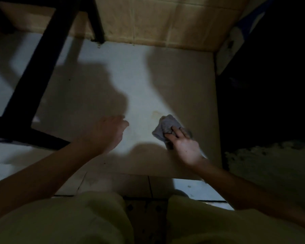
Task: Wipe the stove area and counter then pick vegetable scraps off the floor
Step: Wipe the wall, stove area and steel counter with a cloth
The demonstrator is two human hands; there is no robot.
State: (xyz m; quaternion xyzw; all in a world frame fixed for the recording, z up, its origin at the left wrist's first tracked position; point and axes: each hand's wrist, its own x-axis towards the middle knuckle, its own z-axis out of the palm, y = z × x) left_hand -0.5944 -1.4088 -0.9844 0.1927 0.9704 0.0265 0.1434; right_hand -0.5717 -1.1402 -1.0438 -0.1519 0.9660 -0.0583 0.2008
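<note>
A crumpled grey cloth (164,127) lies on the pale floor (141,81), and my right hand (183,145) presses down on its near edge with the fingers spread over it. A faint yellowish stain (156,113) shows on the floor just left of the cloth. My left hand (107,132) hovers over the floor to the left, fingers curled loosely inward; whether it holds anything is hidden. No vegetable scraps are plainly visible in the dim light.
A black metal frame (42,67) with legs stands at the left. A tan tiled wall (157,20) runs along the back. A dark object with a rough pale surface (271,164) fills the right side. My knees in light trousers (77,222) are at the bottom.
</note>
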